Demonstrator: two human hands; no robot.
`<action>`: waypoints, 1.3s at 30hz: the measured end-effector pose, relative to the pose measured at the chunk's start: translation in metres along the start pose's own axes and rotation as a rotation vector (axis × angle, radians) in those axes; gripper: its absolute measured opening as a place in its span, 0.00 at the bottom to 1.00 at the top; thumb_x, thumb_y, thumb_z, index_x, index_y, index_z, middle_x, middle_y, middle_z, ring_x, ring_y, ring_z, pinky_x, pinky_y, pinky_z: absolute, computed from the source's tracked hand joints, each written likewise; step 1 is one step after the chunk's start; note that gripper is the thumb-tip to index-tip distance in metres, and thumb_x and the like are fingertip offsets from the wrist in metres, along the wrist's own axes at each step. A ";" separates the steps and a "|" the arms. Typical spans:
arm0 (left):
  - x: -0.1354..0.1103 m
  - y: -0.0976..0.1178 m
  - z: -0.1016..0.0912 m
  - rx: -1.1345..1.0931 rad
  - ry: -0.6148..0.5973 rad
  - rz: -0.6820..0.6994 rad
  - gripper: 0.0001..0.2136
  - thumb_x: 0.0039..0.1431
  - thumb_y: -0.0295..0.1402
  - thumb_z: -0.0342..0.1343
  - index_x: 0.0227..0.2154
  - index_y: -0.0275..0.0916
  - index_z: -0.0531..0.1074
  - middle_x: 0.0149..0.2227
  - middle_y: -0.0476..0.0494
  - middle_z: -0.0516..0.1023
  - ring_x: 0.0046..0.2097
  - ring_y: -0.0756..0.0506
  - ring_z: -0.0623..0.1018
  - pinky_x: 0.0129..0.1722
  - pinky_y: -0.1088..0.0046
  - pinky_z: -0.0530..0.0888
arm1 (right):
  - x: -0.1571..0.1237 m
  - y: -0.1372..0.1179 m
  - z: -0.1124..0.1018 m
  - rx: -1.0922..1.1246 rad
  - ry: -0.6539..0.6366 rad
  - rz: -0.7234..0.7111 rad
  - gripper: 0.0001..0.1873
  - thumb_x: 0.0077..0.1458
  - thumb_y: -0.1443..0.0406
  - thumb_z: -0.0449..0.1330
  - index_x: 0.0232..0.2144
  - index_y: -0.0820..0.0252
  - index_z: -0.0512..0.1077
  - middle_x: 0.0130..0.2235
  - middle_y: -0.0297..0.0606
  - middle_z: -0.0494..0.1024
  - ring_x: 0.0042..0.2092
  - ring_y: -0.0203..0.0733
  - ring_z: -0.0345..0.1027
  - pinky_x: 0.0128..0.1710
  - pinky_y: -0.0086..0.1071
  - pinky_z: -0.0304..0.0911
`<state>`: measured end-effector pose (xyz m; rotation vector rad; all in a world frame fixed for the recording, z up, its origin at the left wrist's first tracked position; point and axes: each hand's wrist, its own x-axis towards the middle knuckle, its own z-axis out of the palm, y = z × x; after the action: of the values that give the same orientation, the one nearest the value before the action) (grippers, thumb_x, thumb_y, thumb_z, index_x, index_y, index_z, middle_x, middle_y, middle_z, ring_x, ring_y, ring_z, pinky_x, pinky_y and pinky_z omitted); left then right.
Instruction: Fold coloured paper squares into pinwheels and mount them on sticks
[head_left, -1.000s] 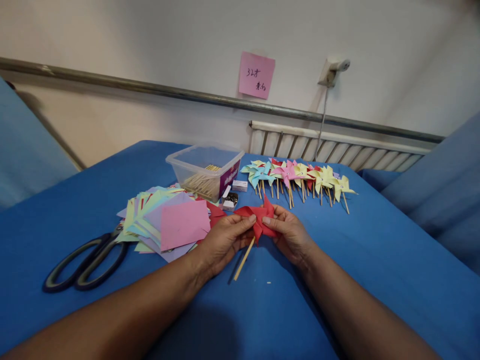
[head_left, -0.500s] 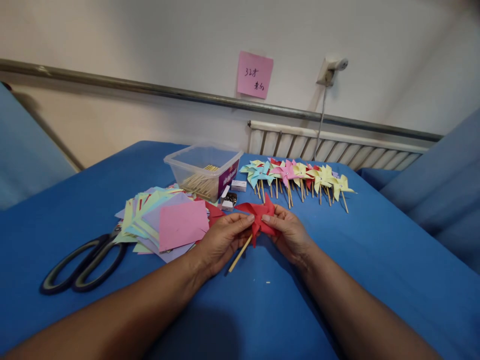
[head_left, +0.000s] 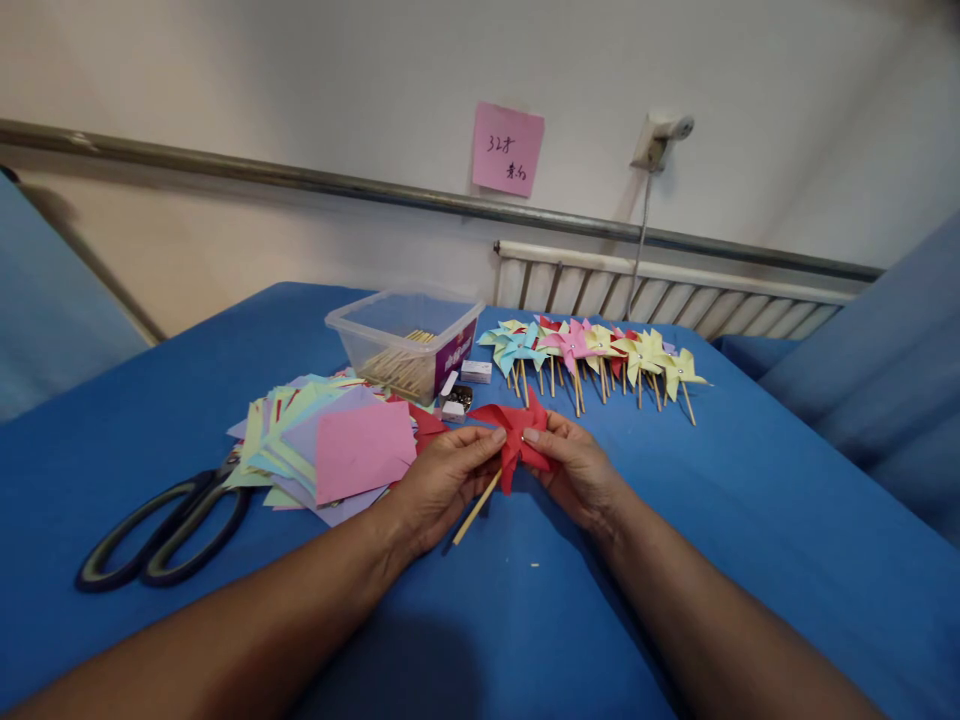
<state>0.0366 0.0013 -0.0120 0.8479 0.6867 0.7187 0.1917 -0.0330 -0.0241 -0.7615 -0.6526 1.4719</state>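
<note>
Both of my hands pinch a red paper pinwheel (head_left: 516, 430) just above the blue table (head_left: 750, 520). My left hand (head_left: 442, 478) grips it from the left with thumb on top, and my right hand (head_left: 574, 465) grips it from the right. A thin wooden stick (head_left: 474, 510) hangs from the pinwheel's back and slants down to the left. Fingers of both hands are closed on the paper.
A spread pile of coloured paper squares (head_left: 330, 445) lies to the left, with large black scissors (head_left: 157, 530) beside it. A clear plastic box of sticks (head_left: 405, 345) and a small box of pins (head_left: 457, 398) stand behind. A row of finished pinwheels (head_left: 592, 350) lies at the back.
The stick has swung a little further down and left under the pinwheel. My hands stay pinched on the red paper in nearly the same place.
</note>
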 end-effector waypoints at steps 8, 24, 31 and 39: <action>-0.003 0.006 0.008 0.483 0.160 0.359 0.18 0.43 0.33 0.66 0.37 0.37 0.69 0.36 0.45 0.77 0.36 0.49 0.76 0.39 0.70 0.74 | 0.005 0.001 -0.001 0.022 0.123 -0.049 0.13 0.40 0.68 0.71 0.30 0.63 0.73 0.29 0.35 0.80 0.28 0.33 0.72 0.31 0.26 0.68; -0.002 0.002 0.003 1.100 0.268 0.639 0.08 0.56 0.31 0.55 0.39 0.40 0.70 0.37 0.47 0.79 0.39 0.47 0.79 0.41 0.69 0.75 | 0.003 0.019 0.013 0.048 0.253 -0.186 0.14 0.38 0.68 0.71 0.29 0.63 0.72 0.29 0.34 0.80 0.29 0.32 0.72 0.34 0.25 0.67; -0.001 0.003 0.004 1.231 0.263 0.583 0.07 0.58 0.33 0.53 0.39 0.42 0.71 0.36 0.48 0.79 0.38 0.46 0.79 0.40 0.67 0.73 | 0.005 0.022 0.015 -0.002 0.309 -0.240 0.15 0.38 0.67 0.70 0.30 0.61 0.71 0.29 0.33 0.80 0.30 0.34 0.73 0.35 0.29 0.68; 0.000 0.003 0.004 1.305 0.284 0.632 0.07 0.57 0.31 0.51 0.38 0.42 0.70 0.36 0.48 0.79 0.38 0.45 0.79 0.36 0.68 0.72 | 0.004 0.024 0.016 -0.001 0.299 -0.233 0.15 0.39 0.67 0.70 0.31 0.61 0.71 0.30 0.33 0.80 0.31 0.34 0.73 0.36 0.29 0.67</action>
<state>0.0383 0.0012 -0.0074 2.2538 1.1769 0.9345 0.1644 -0.0289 -0.0330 -0.8562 -0.4946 1.1182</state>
